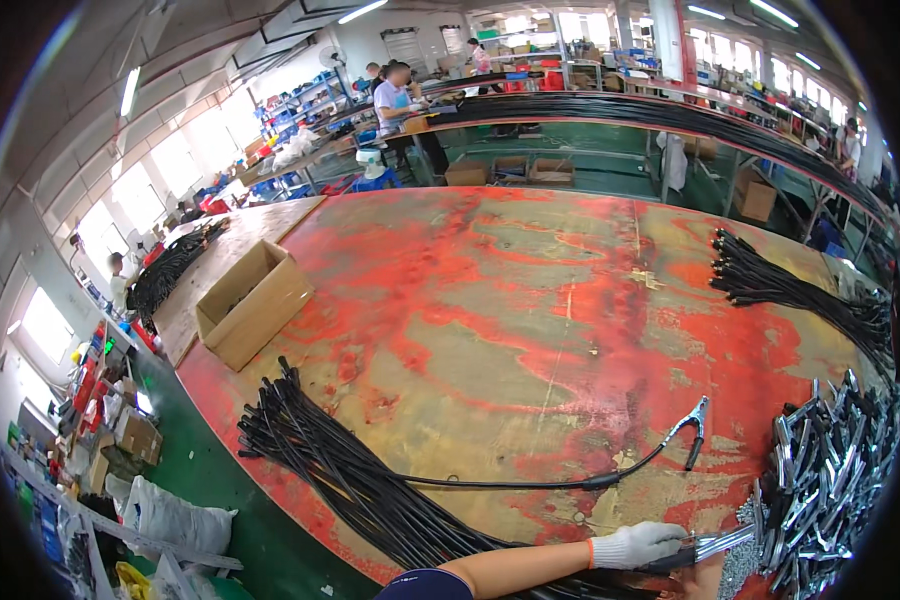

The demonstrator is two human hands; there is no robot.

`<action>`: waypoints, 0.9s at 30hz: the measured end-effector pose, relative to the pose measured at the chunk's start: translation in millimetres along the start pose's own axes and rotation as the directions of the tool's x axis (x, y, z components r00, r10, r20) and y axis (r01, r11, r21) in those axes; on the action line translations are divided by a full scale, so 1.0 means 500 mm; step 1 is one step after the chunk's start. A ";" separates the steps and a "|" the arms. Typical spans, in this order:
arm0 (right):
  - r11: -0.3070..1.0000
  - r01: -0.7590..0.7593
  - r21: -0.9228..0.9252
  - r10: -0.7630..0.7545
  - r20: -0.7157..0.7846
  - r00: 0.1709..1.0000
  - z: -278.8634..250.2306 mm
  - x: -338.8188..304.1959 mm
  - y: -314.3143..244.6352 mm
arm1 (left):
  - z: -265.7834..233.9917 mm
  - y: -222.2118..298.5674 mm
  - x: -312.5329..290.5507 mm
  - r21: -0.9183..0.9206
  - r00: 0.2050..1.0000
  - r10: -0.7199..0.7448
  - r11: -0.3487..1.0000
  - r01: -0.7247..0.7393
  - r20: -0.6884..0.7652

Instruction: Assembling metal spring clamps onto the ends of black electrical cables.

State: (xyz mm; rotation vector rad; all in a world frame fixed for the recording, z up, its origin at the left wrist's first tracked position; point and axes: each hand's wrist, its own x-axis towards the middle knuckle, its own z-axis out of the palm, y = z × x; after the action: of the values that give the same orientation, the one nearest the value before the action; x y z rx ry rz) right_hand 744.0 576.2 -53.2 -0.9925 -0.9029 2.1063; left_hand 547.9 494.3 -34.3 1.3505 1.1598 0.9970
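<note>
My left hand, in a white glove, reaches right along the near side of the table. Its fingers are closed around the black part of a silver metal clamp beside the clamp heap. My right hand does not show. Under and beyond my left forearm lies a thick bundle of black cables, its cut ends toward the left. One cable runs out of it to the right and ends in an attached spring clamp, jaws and handles spread on the table. A big heap of silver clamps fills the right edge.
The worktable has worn red paint. An open wooden box stands at its left, with black cables beyond it. Another cable bundle lies at the far right. A person works at a rack behind.
</note>
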 end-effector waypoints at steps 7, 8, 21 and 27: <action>1.000 0.010 -0.010 -0.010 -0.015 1.000 0.009 0.004 0.003 | -0.001 -0.013 -0.002 -0.009 1.000 0.026 1.000 -0.026 -0.014; 1.000 0.014 -0.011 -0.014 -0.016 1.000 0.010 0.005 0.001 | -0.002 -0.009 -0.002 -0.006 1.000 0.018 1.000 -0.018 -0.010; 1.000 0.028 -0.008 -0.028 -0.033 0.999 0.053 -0.002 -0.016 | -0.010 0.008 -0.006 -0.062 0.998 0.006 0.998 -0.002 0.059; 1.000 0.021 -0.016 -0.022 -0.044 0.999 0.057 0.012 -0.019 | -0.011 -0.028 0.005 -0.204 1.000 0.025 0.979 -0.026 -0.006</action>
State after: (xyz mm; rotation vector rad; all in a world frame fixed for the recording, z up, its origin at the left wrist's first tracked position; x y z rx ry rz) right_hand 720.0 577.3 -34.1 -1.0293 -0.9055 2.0544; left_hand 541.3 497.7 -47.8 1.2029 1.0153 1.1057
